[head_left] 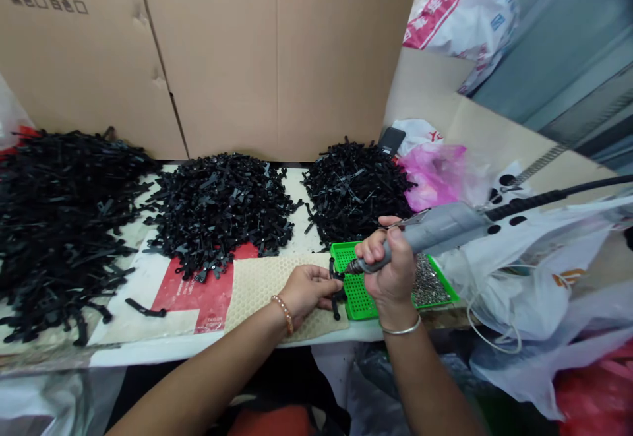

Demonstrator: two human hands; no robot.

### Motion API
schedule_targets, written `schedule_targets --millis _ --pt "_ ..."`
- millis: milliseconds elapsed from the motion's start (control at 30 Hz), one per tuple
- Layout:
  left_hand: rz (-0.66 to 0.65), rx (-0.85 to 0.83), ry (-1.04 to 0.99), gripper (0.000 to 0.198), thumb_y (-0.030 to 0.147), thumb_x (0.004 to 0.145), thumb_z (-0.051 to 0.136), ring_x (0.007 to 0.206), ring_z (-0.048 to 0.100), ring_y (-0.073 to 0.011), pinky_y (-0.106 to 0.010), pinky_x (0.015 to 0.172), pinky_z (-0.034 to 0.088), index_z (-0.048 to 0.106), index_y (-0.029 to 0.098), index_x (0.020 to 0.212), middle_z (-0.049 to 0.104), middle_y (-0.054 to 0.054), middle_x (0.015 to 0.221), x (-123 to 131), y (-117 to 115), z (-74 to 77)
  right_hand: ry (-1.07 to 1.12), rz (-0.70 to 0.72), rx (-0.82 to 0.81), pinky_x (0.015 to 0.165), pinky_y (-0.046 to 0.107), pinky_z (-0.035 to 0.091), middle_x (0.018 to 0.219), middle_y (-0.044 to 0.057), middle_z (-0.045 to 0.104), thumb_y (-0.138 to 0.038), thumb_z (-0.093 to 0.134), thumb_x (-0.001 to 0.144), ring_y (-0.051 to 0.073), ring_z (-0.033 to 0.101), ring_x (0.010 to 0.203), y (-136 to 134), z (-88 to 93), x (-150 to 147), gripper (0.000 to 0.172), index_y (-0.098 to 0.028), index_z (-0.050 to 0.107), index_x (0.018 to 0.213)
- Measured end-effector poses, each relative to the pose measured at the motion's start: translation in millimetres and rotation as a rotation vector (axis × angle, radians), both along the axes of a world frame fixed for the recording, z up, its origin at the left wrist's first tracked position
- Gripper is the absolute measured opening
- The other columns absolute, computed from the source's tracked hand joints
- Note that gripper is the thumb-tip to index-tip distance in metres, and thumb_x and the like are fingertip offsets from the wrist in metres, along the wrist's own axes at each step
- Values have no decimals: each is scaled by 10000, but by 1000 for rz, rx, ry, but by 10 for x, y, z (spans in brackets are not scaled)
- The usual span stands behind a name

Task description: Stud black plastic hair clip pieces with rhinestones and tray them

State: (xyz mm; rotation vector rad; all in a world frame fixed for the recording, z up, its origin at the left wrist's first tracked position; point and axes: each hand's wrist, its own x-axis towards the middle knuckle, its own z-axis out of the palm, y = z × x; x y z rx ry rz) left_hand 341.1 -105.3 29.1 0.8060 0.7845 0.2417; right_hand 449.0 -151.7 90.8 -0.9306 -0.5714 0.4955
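My right hand (393, 264) is wrapped round a grey electric screwdriver (435, 228), whose cord runs off to the right. The tool's dark tip meets a small black plastic piece (336, 291) at the left edge of a green basket. That piece is pinched in the fingers of my left hand (311, 287), above a tan honeycomb-patterned mat (262, 291). Small metal screws (428, 284) lie in the right part of the green perforated basket (359, 294). Part of the black piece is hidden behind my left fingers.
Black plastic parts lie in a left heap (59, 218), a middle heap (222, 205) and a right heap (356, 188). One loose black part (145, 308) lies apart. Behind stands a large cardboard box (277, 60). Plastic bags (524, 284) crowd the right side.
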Motion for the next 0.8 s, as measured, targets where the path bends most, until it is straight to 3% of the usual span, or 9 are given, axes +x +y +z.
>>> schedule_targets --millis 800 --pt "1 16 21 251 167 595 826 502 577 -86 -183 454 490 598 100 675 621 -6 598 6 -8 21 -42 10 9 450 196 381 466 -98 407 -346 651 775 69 364 397 15 -82 12 207 -203 549 883"
